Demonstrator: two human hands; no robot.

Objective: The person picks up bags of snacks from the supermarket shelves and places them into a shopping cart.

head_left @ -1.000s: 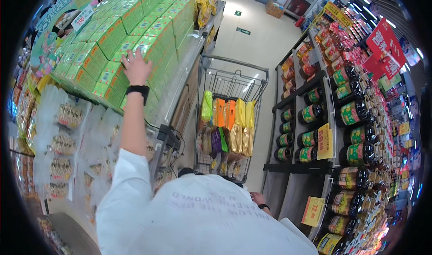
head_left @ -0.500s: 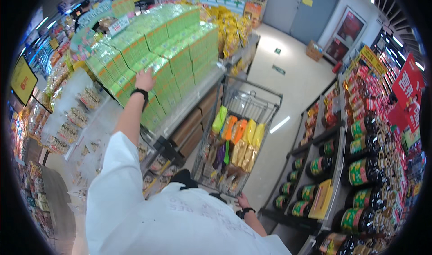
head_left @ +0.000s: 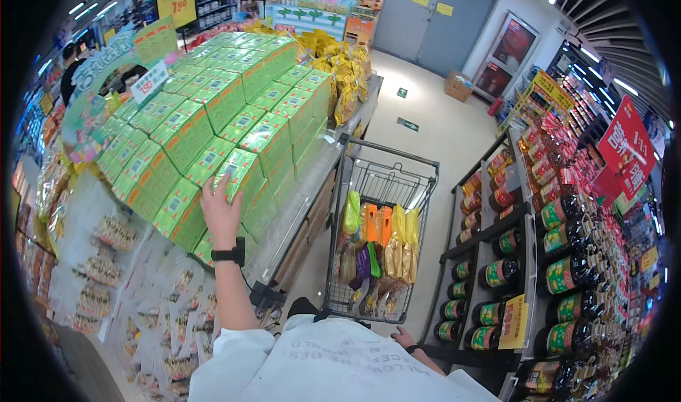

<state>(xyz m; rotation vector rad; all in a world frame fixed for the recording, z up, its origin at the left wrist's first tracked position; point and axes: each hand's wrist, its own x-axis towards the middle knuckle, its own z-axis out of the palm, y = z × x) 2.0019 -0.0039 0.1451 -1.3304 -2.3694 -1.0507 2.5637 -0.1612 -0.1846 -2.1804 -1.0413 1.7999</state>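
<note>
Left hand (head_left: pixel 221 212): raised, fingers spread flat, palm resting on a green rectangular cardboard carton (head_left: pixel 237 171) at the near edge of the stack. Pressing on it, not wrapped around it, so no grip. Black wristband (head_left: pixel 229 254) on that wrist, white sleeve from the elbow down.

Right hand (head_left: pixel 405 338): low, at the near end of the grey wire shopping cart (head_left: pixel 386 182). Mostly hidden behind the white shirt; only knuckles and a dark wrist strap show. Looks to be at the cart handle, but I can't tell whether the fingers are closed on it.

The touched carton sits in a big tiered stack of identical green cartons (head_left: pixel 213 111) on a low display table with a pale grey edge (head_left: pixel 305 196), left of the cart. Carton is front row, lower tier, touching its neighbours on both sides.

Cart holds upright snack bags: yellow-green, orange, yellow, one purple (head_left: pixel 367 264), plus some brown packets at the bottom. Cart stands just beside the table's right edge.

Below and left of the stack: clear plastic bags of pale snacks (head_left: pixel 106 260) hanging or stacked in rows.

Behind the stack: pile of yellow bags (head_left: pixel 347 69).

Right of cart: dark metal shelf rack (head_left: pixel 496 225) with dark bottles carrying green and red labels (head_left: pixel 567 274), yellow price tags on the rails.

Far end: pale floor, grey double door (head_left: pixel 433 19), a brown cardboard box (head_left: pixel 457 84) beside it.
</note>
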